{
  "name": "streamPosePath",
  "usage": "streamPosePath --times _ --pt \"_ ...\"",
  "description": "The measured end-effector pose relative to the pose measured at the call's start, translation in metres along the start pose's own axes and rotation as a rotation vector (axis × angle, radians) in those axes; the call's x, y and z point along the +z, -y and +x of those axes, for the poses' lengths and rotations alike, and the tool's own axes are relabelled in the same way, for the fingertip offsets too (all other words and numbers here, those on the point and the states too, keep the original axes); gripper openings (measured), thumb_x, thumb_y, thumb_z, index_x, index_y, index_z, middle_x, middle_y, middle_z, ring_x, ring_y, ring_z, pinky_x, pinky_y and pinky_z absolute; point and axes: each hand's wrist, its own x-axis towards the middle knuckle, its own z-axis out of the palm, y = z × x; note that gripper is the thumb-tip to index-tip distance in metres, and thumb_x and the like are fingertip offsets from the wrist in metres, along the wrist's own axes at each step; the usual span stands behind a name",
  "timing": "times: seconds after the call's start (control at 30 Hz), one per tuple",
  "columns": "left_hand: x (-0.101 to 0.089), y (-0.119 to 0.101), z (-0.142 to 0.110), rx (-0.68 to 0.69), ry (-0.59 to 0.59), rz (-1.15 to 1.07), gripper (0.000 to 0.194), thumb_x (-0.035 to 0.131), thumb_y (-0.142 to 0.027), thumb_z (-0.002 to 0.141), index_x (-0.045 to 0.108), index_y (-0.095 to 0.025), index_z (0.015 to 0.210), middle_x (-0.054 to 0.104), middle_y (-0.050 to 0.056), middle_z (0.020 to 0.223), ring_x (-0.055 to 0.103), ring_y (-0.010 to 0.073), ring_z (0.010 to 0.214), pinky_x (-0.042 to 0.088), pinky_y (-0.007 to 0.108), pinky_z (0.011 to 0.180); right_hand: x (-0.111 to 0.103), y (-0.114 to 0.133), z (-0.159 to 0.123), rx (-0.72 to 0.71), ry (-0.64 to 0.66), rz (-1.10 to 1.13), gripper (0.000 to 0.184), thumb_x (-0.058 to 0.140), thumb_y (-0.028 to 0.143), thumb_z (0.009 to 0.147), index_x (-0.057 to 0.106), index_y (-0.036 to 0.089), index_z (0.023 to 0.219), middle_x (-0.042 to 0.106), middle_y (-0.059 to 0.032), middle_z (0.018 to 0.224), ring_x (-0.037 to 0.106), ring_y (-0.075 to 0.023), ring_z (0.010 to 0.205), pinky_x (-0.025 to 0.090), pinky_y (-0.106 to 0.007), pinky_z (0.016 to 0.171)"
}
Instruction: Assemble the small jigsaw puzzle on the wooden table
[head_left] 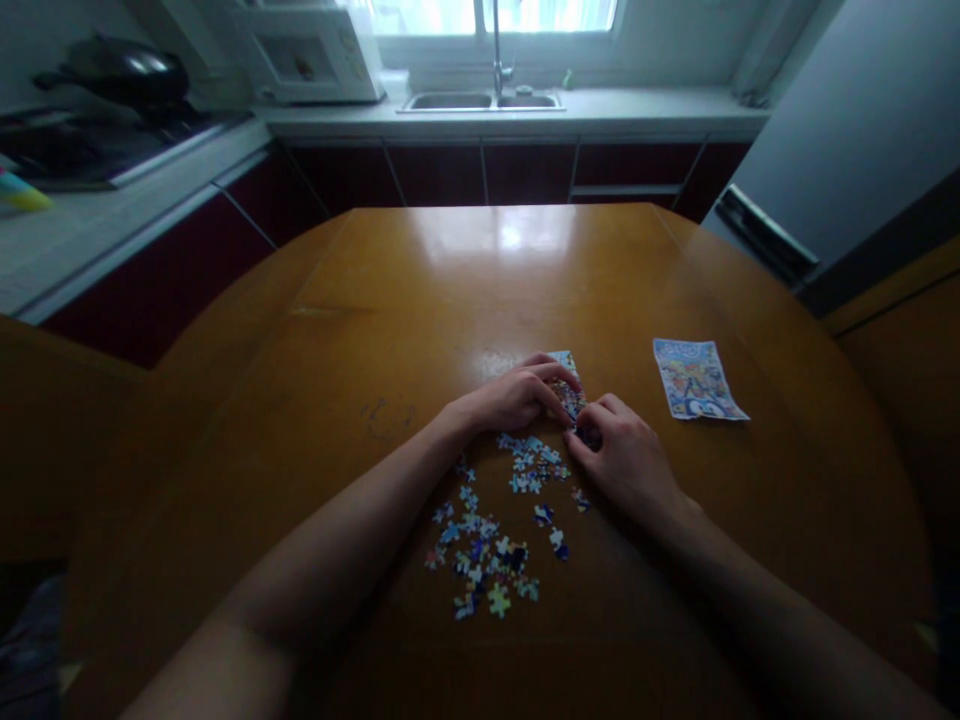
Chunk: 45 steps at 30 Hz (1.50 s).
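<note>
A partly joined jigsaw puzzle (564, 362) lies on the wooden table, largely covered by my hands. My left hand (525, 392) reaches over it from the left, fingers apart and bent, with fingertips on its surface. At the puzzle's near edge, my right hand (622, 447) has its thumb and fingers closed around a dark puzzle piece (590, 436), mostly hidden by the fingers. Just below the hands is a group of pale blue pieces (529, 462). A looser heap of mixed pieces (487, 555) sits nearer to me, and a few stray pieces (556, 540) lie to its right.
A creased printed picture sheet (699, 380) rests on the table (420, 290), right of my hands. Beyond the table are a counter with a sink (450, 102), a microwave (311, 55) and a wok (124, 70) on the stove. A fridge (862, 130) stands at right.
</note>
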Motion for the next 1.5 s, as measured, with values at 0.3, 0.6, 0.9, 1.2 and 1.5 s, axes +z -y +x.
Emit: streamPosePath --times 0.3,0.6,0.9,1.2,1.5 --pt "-0.002 -0.002 0.001 0.002 0.011 -0.018 0.042 0.054 -0.001 0.087 0.081 -0.033 0.092 0.066 0.002 0.122 0.049 0.0206 0.12 0.038 0.044 0.113 -0.001 0.001 -0.001 -0.048 -0.011 -0.05 0.009 0.061 0.028 0.089 0.061 0.021 0.084 0.06 -0.0049 0.091 0.057 -0.0195 0.079 0.043 -0.033 0.067" --pt "-0.002 -0.001 0.001 0.004 0.016 -0.001 0.041 0.055 0.001 0.085 0.079 -0.03 0.094 0.065 0.001 0.123 0.049 0.0208 0.121 0.038 0.043 0.112 -0.002 0.0 -0.002 -0.071 0.013 -0.077 0.013 0.057 0.029 0.095 0.061 0.021 0.087 0.061 -0.0059 0.093 0.059 -0.0211 0.085 0.044 -0.034 0.071" --pt "-0.002 -0.003 0.002 -0.008 0.005 0.018 0.04 0.054 0.0 0.085 0.078 -0.029 0.097 0.066 0.002 0.123 0.049 0.0209 0.121 0.039 0.044 0.112 -0.003 0.002 0.0 -0.061 -0.082 -0.075 0.022 0.049 0.026 0.099 0.061 0.02 0.082 0.061 -0.007 0.092 0.057 -0.0204 0.081 0.043 -0.034 0.069" --pt "-0.004 -0.002 0.002 -0.018 -0.023 -0.019 0.039 0.055 -0.002 0.085 0.076 -0.029 0.105 0.066 0.002 0.122 0.052 0.0203 0.119 0.038 0.044 0.111 -0.034 0.006 -0.011 -0.191 -0.062 0.053 0.023 0.047 0.024 0.1 0.06 0.019 0.082 0.061 -0.0054 0.082 0.056 -0.0182 0.077 0.042 -0.031 0.069" --pt "-0.007 -0.008 0.003 -0.034 -0.02 -0.038 0.036 0.056 -0.004 0.086 0.077 -0.029 0.102 0.067 0.003 0.121 0.053 0.0215 0.117 0.039 0.045 0.11 -0.031 0.031 -0.046 -0.49 0.321 -0.166 0.02 0.054 0.013 0.093 0.06 0.02 0.075 0.064 -0.0019 0.074 0.056 -0.0164 0.065 0.039 -0.032 0.062"
